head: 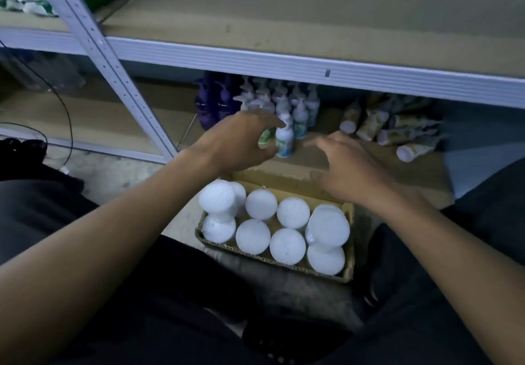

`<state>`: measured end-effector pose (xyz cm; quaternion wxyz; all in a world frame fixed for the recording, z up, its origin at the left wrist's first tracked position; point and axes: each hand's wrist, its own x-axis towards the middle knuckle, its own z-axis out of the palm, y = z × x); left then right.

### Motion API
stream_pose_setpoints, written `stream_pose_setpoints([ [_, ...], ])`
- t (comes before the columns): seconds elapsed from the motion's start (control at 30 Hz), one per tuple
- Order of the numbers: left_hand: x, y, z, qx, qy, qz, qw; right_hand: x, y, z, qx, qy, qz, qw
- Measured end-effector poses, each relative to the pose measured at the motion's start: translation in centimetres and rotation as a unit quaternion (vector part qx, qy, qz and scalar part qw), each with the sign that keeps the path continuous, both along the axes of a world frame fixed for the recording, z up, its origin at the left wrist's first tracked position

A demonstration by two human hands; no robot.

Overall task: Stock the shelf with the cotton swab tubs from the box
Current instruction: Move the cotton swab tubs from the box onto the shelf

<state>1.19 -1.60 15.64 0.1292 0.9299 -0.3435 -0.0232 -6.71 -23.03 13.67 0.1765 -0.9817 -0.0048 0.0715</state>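
Observation:
A cardboard box sits on the floor between my knees, filled with several round white-lidded cotton swab tubs; two tubs at the left end and right end stand stacked higher than the others. My left hand hovers above the box's far edge, fingers curled and spread, holding nothing, close to a white pump bottle. My right hand hovers to the right of it, palm down, fingers apart, with nothing in it. The low shelf board lies just beyond the box.
Pump bottles and purple bottles stand at the back of the low shelf; several tubes lie on its right. The upper shelf board has bare space. A grey upright post slants at left; black cables hang there.

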Motion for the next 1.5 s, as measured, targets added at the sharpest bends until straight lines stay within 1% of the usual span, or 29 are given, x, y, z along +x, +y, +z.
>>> stream_pose_setpoints([
  [0.17,-0.7,0.2,-3.9,0.042,0.078,0.005,0.996,-0.3,0.1,-4.3,-0.039,0.097,-0.002,0.995],
  [0.37,-0.4,1.7,-9.3,0.123,0.162,0.052,0.978,-1.2,-0.2,-8.6,-0.058,0.19,-0.011,0.98],
  [0.5,0.1,2.3,-11.5,0.147,0.191,0.071,0.968,-1.8,-0.1,-10.6,-0.058,0.234,-0.021,0.97],
  [0.6,0.5,3.0,-13.0,0.171,0.206,0.079,0.96,-2.1,0.1,-11.6,-0.081,0.256,-0.017,0.963],
  [0.7,0.7,3.8,-14.3,0.195,0.215,0.101,0.952,-2.3,0.2,-12.1,-0.107,0.267,-0.01,0.958],
  [0.8,0.7,4.3,-15.2,0.211,0.205,0.124,0.948,-2.3,0.0,-12.5,-0.117,0.274,-0.013,0.955],
  [0.93,0.6,4.6,-16.0,0.253,0.199,0.132,0.937,-2.4,-0.3,-13.4,-0.106,0.279,-0.026,0.954],
  [1.07,0.7,5.0,-16.3,0.264,0.2,0.143,0.933,-2.6,-0.1,-14.1,-0.097,0.278,-0.035,0.955],
  [1.2,0.9,5.3,-16.4,0.248,0.218,0.175,0.928,-2.5,0.0,-14.3,-0.102,0.269,-0.032,0.957],
  [1.3,0.9,5.3,-16.6,0.23,0.211,0.189,0.931,-2.5,0.1,-14.3,-0.091,0.258,-0.036,0.961],
  [1.43,0.8,4.7,-16.5,0.204,0.205,0.191,0.938,-2.3,0.3,-13.9,-0.07,0.244,-0.043,0.966],
  [1.5,1.0,4.4,-16.3,0.19,0.202,0.178,0.944,-2.1,0.5,-13.4,-0.06,0.236,-0.048,0.969],
])
